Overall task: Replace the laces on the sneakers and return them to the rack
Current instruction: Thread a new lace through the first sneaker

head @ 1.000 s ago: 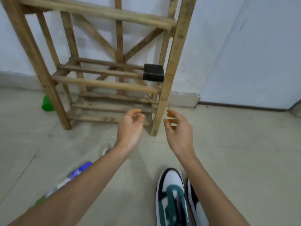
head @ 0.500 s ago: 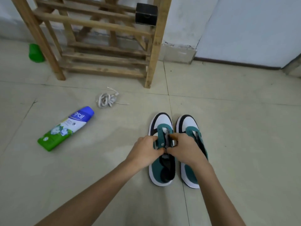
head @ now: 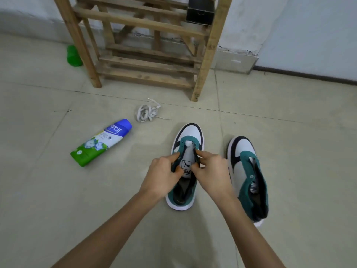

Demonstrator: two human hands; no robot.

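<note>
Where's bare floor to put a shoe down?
Free: wide floor right of the unheld sneaker, up to the wall; also left of the left hand, this side of the bottle. Crowded: bottle, laces and held sneaker cluster before the rack.

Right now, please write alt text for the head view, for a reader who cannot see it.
The left hand and right hand pinch the teal eyelet flaps of an unlaced sneaker on the floor. A second sneaker stands to its right; a white lace bundle, a lying bottle and a wooden rack are farther away.
</note>
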